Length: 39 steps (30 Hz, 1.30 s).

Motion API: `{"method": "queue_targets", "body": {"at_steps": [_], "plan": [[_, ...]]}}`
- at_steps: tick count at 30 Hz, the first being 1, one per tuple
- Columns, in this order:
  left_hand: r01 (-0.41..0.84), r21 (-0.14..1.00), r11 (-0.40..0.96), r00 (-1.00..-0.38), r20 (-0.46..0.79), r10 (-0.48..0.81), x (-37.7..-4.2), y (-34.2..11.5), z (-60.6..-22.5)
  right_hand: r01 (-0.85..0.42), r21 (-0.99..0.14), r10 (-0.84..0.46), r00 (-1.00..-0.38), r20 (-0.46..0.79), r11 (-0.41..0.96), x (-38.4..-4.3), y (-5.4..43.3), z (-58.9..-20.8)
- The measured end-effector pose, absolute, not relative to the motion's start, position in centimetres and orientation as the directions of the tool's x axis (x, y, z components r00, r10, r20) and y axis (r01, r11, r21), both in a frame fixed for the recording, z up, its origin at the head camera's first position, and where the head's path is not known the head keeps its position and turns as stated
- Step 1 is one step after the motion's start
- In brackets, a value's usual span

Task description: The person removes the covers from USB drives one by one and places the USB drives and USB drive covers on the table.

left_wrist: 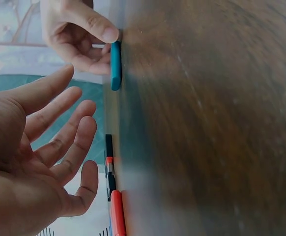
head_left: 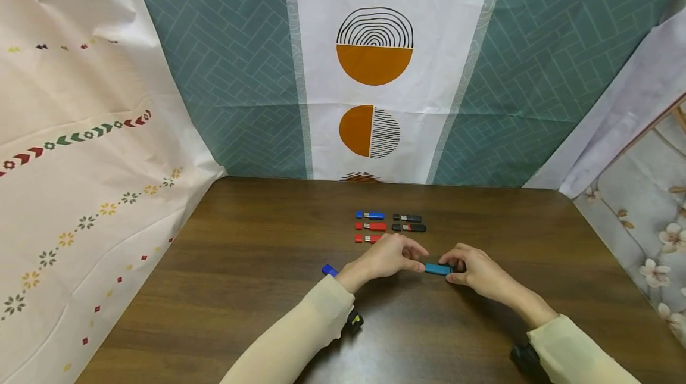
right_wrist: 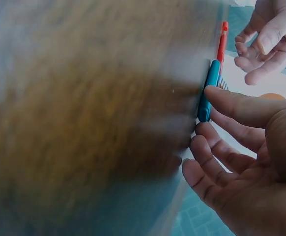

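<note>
A teal USB stick [head_left: 438,269] lies near the middle of the wooden table. My right hand [head_left: 477,271] pinches its right end between thumb and forefinger, as the right wrist view also shows with the thumb on the teal stick [right_wrist: 209,93]. Just off the stick's left end is my left hand [head_left: 388,256], its fingers loosely spread and nothing in them. Under the left wrist a blue piece [head_left: 329,269] peeks out, the rest of it hidden. Behind the left hand, a red USB stick [head_left: 367,239] is partly covered by it.
Farther back, USB sticks lie in two columns with caps off beside them: a blue one [head_left: 375,215] and another red one [head_left: 377,227] on the left, a black one [head_left: 411,218] and a black-and-red one [head_left: 415,228] on the right. Patterned cloths hang behind the table [head_left: 257,229].
</note>
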<state>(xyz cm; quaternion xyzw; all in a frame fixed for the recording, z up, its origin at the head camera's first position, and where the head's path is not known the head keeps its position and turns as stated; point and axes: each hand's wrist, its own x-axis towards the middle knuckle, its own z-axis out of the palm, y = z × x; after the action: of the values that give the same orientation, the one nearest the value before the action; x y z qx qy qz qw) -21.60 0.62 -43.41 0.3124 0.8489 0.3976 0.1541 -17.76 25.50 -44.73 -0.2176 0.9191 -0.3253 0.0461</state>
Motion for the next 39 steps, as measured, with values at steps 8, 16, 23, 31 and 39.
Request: {"method": "queue_targets", "body": {"at_steps": [8, 16, 23, 31, 39], "plan": [[0.418, 0.758, 0.5, -0.758, -0.012, 0.652, -21.5, 0.4, -43.1, -0.409, -0.584, -0.46, -0.886, 0.067, 0.702, -18.4, 25.0, -44.6], [0.423, 0.753, 0.504, -0.76, -0.008, 0.65, -21.6, 0.3, -43.0, -0.417, -0.583, -0.471, -0.879, 0.066, 0.697, -18.3, 24.8, -44.2], [0.394, 0.792, 0.466, -0.771, 0.008, 0.637, -21.4, -0.1, -42.8, -0.416, -0.586, -0.456, -0.886, 0.089, 0.695, -18.1, 25.0, -43.5], [0.376, 0.815, 0.441, -0.783, 0.026, 0.621, -21.1, -0.5, -42.1, -0.434, -0.608, -0.457, -0.88, 0.129, 0.665, -18.2, 24.8, -42.8], [0.381, 0.809, 0.447, -0.801, 0.046, 0.597, -21.1, -1.1, -42.0, -0.442, -0.608, -0.456, -0.878, 0.145, 0.66, -18.2, 24.1, -42.3]]}}
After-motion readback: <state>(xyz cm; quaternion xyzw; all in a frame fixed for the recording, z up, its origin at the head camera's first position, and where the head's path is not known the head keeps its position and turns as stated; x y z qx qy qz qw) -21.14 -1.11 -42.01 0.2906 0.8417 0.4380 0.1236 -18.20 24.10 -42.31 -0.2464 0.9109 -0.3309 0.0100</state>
